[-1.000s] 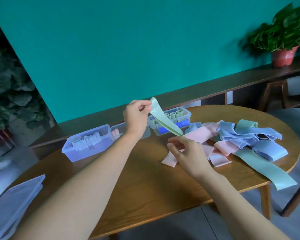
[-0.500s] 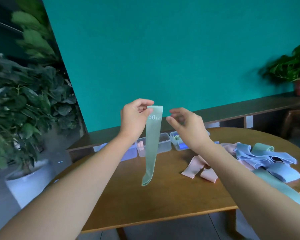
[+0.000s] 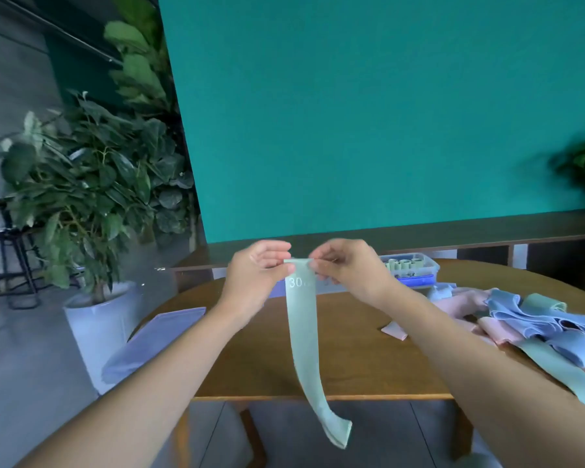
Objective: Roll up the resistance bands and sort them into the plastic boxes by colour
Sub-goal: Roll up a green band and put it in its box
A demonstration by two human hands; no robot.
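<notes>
Green band (image 3: 304, 336) hangs from your two hands above the near edge of the wooden table (image 3: 267, 366), a flat, smooth, matte strip printed with a white "30" near the top. Your left hand (image 3: 255, 276) and right hand (image 3: 347, 270) each pinch a top corner with curled fingers, so the upper edge is pulled straight between them. The strip curves toward its lower end, which folds back into a doubled loop below the table's edge. On the right lies a loose pile of bands (image 3: 534, 325) in blue, pink and green, soft and crumpled, cut off by the frame. Behind your right hand a clear plastic box (image 3: 416, 270) holds green rolls; your hands hide any others. A pale lid (image 3: 156, 339) rests at the table's left edge.
</notes>
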